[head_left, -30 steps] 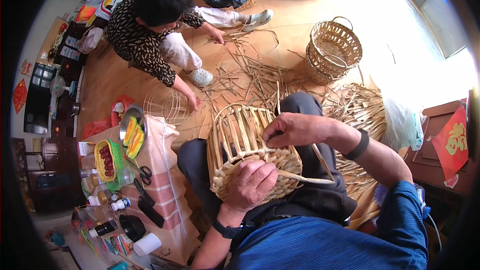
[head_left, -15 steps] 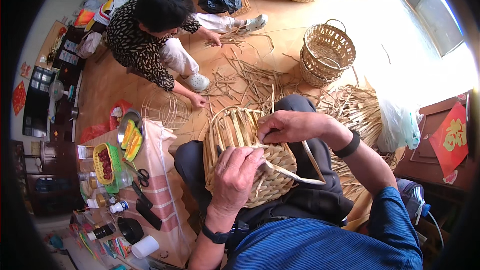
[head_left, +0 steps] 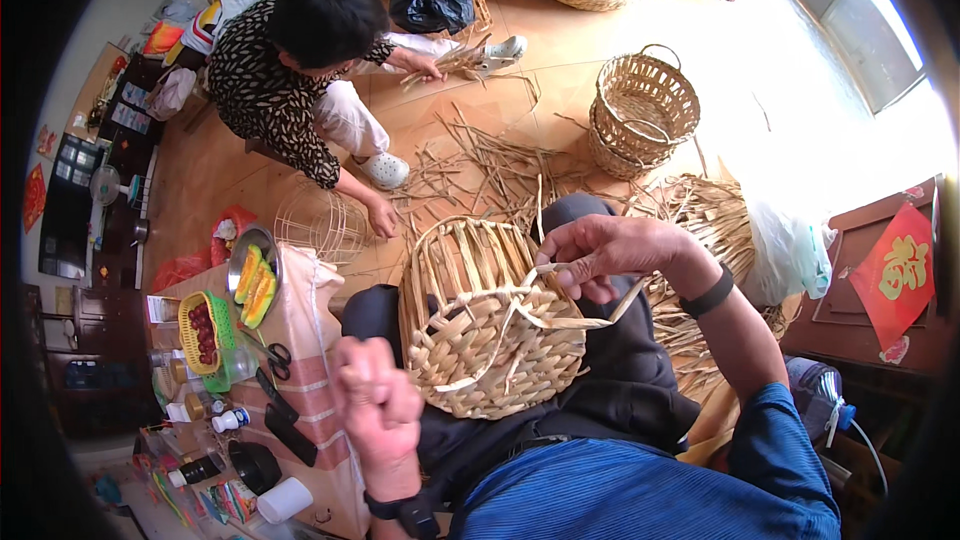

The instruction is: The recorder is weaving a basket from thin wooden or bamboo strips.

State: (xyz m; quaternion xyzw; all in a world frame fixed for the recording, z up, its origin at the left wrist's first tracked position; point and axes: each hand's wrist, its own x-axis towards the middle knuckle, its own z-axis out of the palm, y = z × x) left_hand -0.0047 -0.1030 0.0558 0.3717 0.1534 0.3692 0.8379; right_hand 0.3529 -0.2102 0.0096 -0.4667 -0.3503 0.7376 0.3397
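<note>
A partly woven basket (head_left: 490,365) of tan plant strips rests tilted on my lap, its closed weave toward me and bare upright stakes (head_left: 470,252) at the far side. My right hand (head_left: 590,252) is at its upper right, thumb and fingers pinching a pale plant strip (head_left: 548,268). Another loose strip (head_left: 625,302) loops below that hand, and a strip end hangs down over the weave. My left hand (head_left: 378,405) is lifted off the basket, left of it, somewhat blurred. Its fingers are curled into a fist with nothing showing in them.
Opposite sits another person (head_left: 290,80) with strips in one hand, near scattered strips (head_left: 490,160). Two stacked baskets (head_left: 645,105) stand ahead right, by a strip pile (head_left: 690,225). At left, a table (head_left: 325,325) holds scissors (head_left: 272,352), fruit and bottles.
My left hand has let go of the basket and moved left and slightly down. My right hand has shifted right, off the rim, drawing a strip. The other person's nearer hand moved slightly.
</note>
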